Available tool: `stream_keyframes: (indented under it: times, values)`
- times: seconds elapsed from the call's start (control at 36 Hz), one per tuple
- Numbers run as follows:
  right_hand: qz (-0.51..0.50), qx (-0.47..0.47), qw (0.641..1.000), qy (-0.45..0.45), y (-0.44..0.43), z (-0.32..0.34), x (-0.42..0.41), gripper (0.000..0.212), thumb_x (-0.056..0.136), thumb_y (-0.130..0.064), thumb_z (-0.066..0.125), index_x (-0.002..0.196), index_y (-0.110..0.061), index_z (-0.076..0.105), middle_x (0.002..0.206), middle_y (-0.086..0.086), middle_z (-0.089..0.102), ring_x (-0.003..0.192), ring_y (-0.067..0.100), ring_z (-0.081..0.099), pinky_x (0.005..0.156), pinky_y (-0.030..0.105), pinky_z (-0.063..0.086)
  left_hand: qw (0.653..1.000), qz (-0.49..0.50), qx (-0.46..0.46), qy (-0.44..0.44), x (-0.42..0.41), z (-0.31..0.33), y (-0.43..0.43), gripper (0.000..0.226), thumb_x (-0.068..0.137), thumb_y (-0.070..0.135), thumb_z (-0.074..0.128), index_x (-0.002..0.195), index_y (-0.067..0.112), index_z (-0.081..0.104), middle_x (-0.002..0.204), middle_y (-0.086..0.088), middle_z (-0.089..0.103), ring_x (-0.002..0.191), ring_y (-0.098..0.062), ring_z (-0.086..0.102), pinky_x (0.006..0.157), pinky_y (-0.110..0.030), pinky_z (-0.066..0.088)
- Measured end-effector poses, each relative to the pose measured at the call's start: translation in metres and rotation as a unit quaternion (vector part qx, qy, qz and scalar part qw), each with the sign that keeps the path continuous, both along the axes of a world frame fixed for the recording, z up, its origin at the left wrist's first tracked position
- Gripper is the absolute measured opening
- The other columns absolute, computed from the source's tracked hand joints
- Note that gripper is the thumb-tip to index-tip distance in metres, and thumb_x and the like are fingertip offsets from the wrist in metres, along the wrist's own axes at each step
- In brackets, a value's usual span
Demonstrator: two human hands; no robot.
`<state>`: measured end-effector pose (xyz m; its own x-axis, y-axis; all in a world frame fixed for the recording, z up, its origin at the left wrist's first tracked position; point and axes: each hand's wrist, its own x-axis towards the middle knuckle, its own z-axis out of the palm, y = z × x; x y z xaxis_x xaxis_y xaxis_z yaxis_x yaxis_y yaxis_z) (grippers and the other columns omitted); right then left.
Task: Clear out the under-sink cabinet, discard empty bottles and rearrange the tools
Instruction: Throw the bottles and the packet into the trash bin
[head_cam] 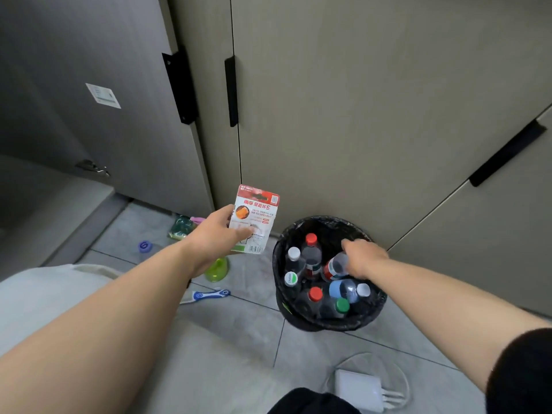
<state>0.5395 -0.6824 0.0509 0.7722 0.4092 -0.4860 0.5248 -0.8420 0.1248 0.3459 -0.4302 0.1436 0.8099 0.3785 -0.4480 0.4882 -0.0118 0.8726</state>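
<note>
Gripping red-label bottle (pixel 336 268) with right hand (pixel 365 259) over bin (pixel 278 261), 3 o'clock of card pack (pixel 260 211) pinched in left hand (pixel 218 234). Could bounce off the packed bottles (pixel 346 289) onto the floor (pixel 239 339) if released high; might bin the pack by mistake.

Your left hand (pixel 218 234) holds a glossy printed card pack (pixel 258 213). Your right hand (pixel 363 258) grips a clear plastic bottle (pixel 334 268) over the crinkled, shiny black plastic liner (pixel 301 227) at 5 o'clock. Matt cabinet doors (pixel 358 115) at 12 o'clock, smooth grey tiles (pixel 239 339) at 6 o'clock.
</note>
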Motion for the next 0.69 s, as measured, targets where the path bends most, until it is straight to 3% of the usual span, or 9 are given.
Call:
stream_keyframes:
  times: [0.11, 0.17, 0.22, 0.33, 0.42, 0.53, 0.61, 0.69]
  values:
    - [-0.028, 0.021, 0.999, 0.037, -0.002, -0.027, 0.001, 0.045, 0.087, -0.016, 0.06, 0.132, -0.021, 0.053, 0.133, 0.012, 0.044, 0.113, 0.038, 0.061, 0.093, 0.04, 0.051, 1.0, -0.004, -0.007, -0.002, 0.005, -0.003, 0.002, 0.028, 0.097, 0.012, 0.065, 0.123, 0.021, 0.064, 0.109, 0.007, 0.077, 0.094, -0.012, 0.075, 0.074, -0.027, 0.061]
    - [-0.034, 0.02, 0.997, 0.07, -0.004, -0.037, 0.003, 0.058, 0.088, -0.011, 0.058, 0.144, -0.022, 0.047, 0.141, 0.013, 0.038, 0.119, 0.038, 0.058, 0.099, 0.04, 0.049, 1.0, -0.009, -0.007, -0.003, 0.007, -0.005, 0.001, 0.026, 0.098, 0.011, 0.065, 0.122, 0.021, 0.066, 0.107, 0.007, 0.078, 0.088, -0.008, 0.076, 0.062, -0.019, 0.058]
    - [-0.043, 0.027, 0.994, 0.097, -0.004, -0.043, 0.004, 0.066, 0.089, -0.008, 0.056, 0.151, -0.021, 0.039, 0.146, 0.015, 0.039, 0.125, 0.036, 0.054, 0.103, 0.037, 0.046, 1.0, -0.019, -0.002, -0.002, 0.009, -0.006, 0.001, 0.025, 0.098, 0.009, 0.063, 0.12, 0.02, 0.067, 0.105, 0.006, 0.078, 0.086, -0.006, 0.076, 0.059, -0.016, 0.057]
    - [-0.057, 0.045, 0.991, 0.109, 0.001, -0.046, 0.007, 0.068, 0.089, -0.007, 0.056, 0.152, -0.017, 0.034, 0.138, 0.018, 0.049, 0.122, 0.035, 0.055, 0.097, 0.036, 0.049, 0.999, -0.046, 0.008, 0.0, 0.012, -0.01, -0.001, 0.027, 0.098, 0.006, 0.062, 0.121, 0.019, 0.066, 0.11, 0.003, 0.077, 0.095, -0.011, 0.075, 0.068, -0.021, 0.059]
    - [-0.062, 0.032, 0.992, 0.102, 0.006, -0.043, 0.005, 0.066, 0.091, -0.011, 0.055, 0.152, -0.018, 0.031, 0.141, 0.018, 0.043, 0.12, 0.036, 0.056, 0.094, 0.039, 0.05, 0.999, -0.046, 0.022, 0.003, 0.015, -0.013, 0.0, 0.026, 0.095, 0.009, 0.067, 0.118, 0.018, 0.06, 0.109, 0.002, 0.076, 0.095, -0.012, 0.075, 0.065, -0.02, 0.057]
    - [-0.054, 0.026, 0.998, -0.005, 0.019, -0.02, 0.002, 0.046, 0.088, -0.025, 0.058, 0.131, -0.016, 0.046, 0.135, 0.013, 0.04, 0.113, 0.039, 0.059, 0.079, 0.041, 0.048, 0.997, -0.062, 0.04, 0.003, 0.016, -0.016, 0.001, 0.025, 0.092, 0.012, 0.072, 0.113, 0.018, 0.061, 0.105, 0.002, 0.077, 0.091, -0.012, 0.076, 0.068, -0.024, 0.06]
    - [-0.063, 0.191, 0.979, -0.025, 0.036, 0.006, 0.003, 0.018, 0.088, -0.021, 0.053, 0.104, -0.022, 0.061, 0.114, 0.007, 0.057, 0.099, 0.034, 0.062, 0.081, 0.038, 0.05, 0.995, -0.085, 0.053, -0.003, 0.016, -0.016, 0.0, 0.024, 0.091, 0.013, 0.073, 0.113, 0.021, 0.064, 0.105, 0.002, 0.077, 0.093, -0.013, 0.075, 0.08, -0.035, 0.063]
    - [-0.103, 0.403, 0.9, 0.132, 0.057, 0.041, 0.0, 0.025, 0.094, -0.019, 0.047, 0.09, -0.028, 0.069, 0.088, -0.003, 0.068, 0.074, 0.019, 0.062, 0.071, 0.034, 0.05, 0.992, -0.1, 0.077, -0.005, 0.016, -0.015, -0.002, 0.026, 0.091, 0.015, 0.073, 0.115, 0.022, 0.066, 0.106, 0.004, 0.076, 0.096, -0.012, 0.074, 0.084, -0.037, 0.063]
